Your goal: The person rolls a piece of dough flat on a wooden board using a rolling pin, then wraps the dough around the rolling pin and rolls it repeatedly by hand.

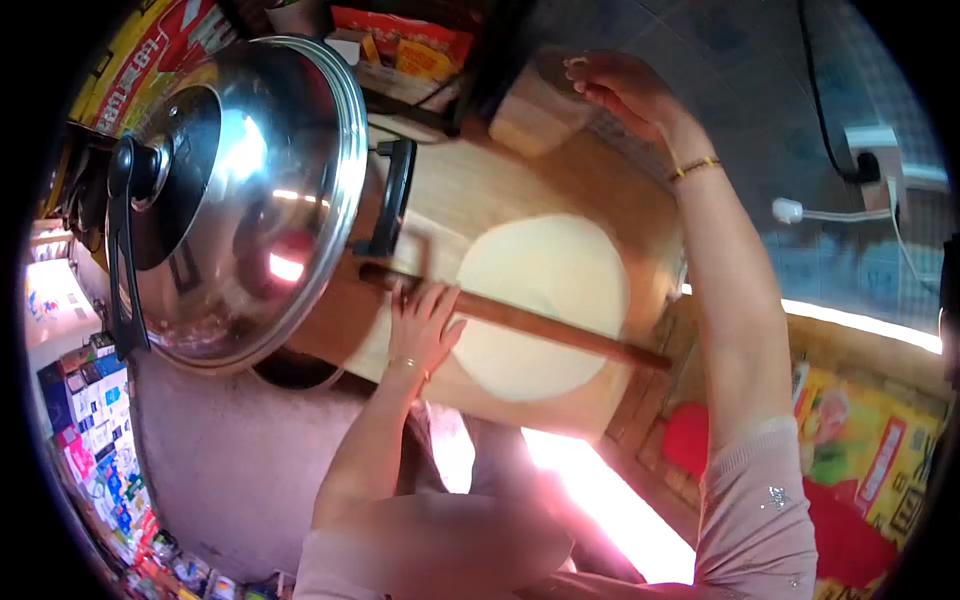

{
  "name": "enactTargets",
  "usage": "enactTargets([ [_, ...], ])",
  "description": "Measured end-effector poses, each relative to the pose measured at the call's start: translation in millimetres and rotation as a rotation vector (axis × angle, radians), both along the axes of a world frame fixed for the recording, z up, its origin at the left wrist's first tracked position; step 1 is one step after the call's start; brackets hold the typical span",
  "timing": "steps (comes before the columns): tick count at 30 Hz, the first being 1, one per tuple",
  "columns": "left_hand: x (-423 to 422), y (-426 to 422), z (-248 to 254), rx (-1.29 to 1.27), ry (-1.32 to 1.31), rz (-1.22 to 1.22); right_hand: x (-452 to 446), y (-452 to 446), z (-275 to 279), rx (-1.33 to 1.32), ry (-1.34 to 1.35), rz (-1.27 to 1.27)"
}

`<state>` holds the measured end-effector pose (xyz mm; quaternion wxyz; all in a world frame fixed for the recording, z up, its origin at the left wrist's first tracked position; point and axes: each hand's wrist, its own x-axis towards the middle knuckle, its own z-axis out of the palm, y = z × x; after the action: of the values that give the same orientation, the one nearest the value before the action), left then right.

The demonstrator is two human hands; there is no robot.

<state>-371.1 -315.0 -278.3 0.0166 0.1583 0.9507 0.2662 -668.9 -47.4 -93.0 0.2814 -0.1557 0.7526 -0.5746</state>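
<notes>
A round, flat sheet of dough (530, 350) lies on a wooden board (450, 190). Across it rests a long wooden rolling pin (560, 326), slanting down to the right. My left hand (425, 325) is on the pin near its left end, fingertips over the wood. Raised beyond the board's far right corner is my right hand (625, 92), its fingers curled together beside a pale container (540, 105). Whitish bits show at those fingertips; what they pinch, if anything, I cannot make out.
A large pan with a shiny domed lid (250, 190) and a black side handle (392, 198) stands left of the board. Red packets (420, 45) sit behind it. A white cable (840, 214) hangs at right, above a yellow printed box (870, 440).
</notes>
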Motion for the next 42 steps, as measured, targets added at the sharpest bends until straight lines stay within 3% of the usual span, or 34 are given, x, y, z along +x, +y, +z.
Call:
enactTargets([
  [3,-20.2,14.0,8.8,0.045,0.14,-0.083,116.5,-9.3,25.5,-0.423,-0.25,-0.423],
  [4,-17.7,14.9,7.1,0.029,0.097,-0.106,146.6,-0.4,-4.3,-0.696,-0.386,-0.331],
  [6,-4.6,13.4,3.0,0.026,0.048,-0.082,226.4,3.4,-61.2,0.084,-0.398,-0.036],
  [7,5.4,13.9,4.3,0.02,0.046,-0.099,248.1,18.3,-83.3,0.704,0.026,0.412],
  [8,10.8,11.7,3.4,0.013,0.047,-0.034,270.8,2.0,-56.0,0.324,-0.515,-0.231],
  [9,17.4,13.5,2.3,0.011,0.044,0.033,288.6,-0.1,-59.4,0.32,-0.522,-0.251],
  [11,21.2,22.3,6.0,0.018,0.062,0.026,314.9,5.3,-78.4,-0.011,-0.382,-0.752],
  [12,20.5,26.8,5.1,0.029,0.1,0.032,341.5,15.2,-98.2,0.258,-0.204,-0.525],
  [13,20.3,29.4,5.7,0.04,0.144,0.033,364.3,22.5,-115.0,0.25,-0.207,-0.539],
  [15,20.3,40.0,12.8,0.034,0.147,0.014,394.3,39.9,-142.1,0.366,0.012,-1.05],
  [16,24.7,46.4,13.3,0.037,0.119,0.013,412.1,47.7,-160.6,0.371,0.011,-1.052],
  [19,38.1,57.3,10.2,0.033,0.092,-0.002,438.0,53.2,-186.9,0.543,-0.435,-1.419],
  [21,44.2,59.4,9.0,0.059,0.099,0.024,427.9,36.6,-160.2,-0.446,-0.746,-1.481],
  [22,45.3,57.1,12.0,0.052,0.021,0.003,418.6,32.0,-144.3,-0.451,-0.75,-1.473],
  [24,38.6,62.8,28.3,0.074,0.074,0.064,389.7,26.8,-122.8,-0.027,-0.85,-1.071],
  [25,33.4,67.6,39.1,0.105,0.12,0.12,371.3,29.5,-128.5,-0.034,-0.849,-1.059],
  [28,-2.5,105.2,78.7,0.153,0.208,-0.067,303.0,41.9,-153.7,-0.463,-0.85,-0.973],
  [30,-27.1,128.5,61.5,0.123,0.282,-0.18,265.2,36.8,-161.9,-0.61,-0.841,-0.924],
  [32,-36.9,147.5,20.0,-0.225,0.066,-0.019,241.5,22.0,-157.0,0.674,0.61,-0.413],
  [33,-22.7,150.0,11.6,-0.23,0.043,-0.01,251.9,25.9,-152.5,0.669,0.592,-0.396],
  [35,20.8,140.6,25.0,-0.157,-0.141,-0.14,296.7,31.7,-141.5,1.006,0.838,0.143],
  [37,88.4,137.9,19.9,0.048,-0.218,-0.158,369.7,43.5,-149.5,0.962,0.672,0.181],
  [39,93.7,149.7,27.5,0.01,-0.226,-0.119,392.1,44.4,-122.5,0.874,0.487,0.216],
  [41,60.2,155.7,36.5,-0.15,-0.192,-0.052,337.3,43.5,-144.4,0.896,0.561,0.27],
  [42,17.6,159.8,35.9,-0.268,-0.134,-0.017,292.2,35.9,-151.6,0.998,0.698,0.157],
])
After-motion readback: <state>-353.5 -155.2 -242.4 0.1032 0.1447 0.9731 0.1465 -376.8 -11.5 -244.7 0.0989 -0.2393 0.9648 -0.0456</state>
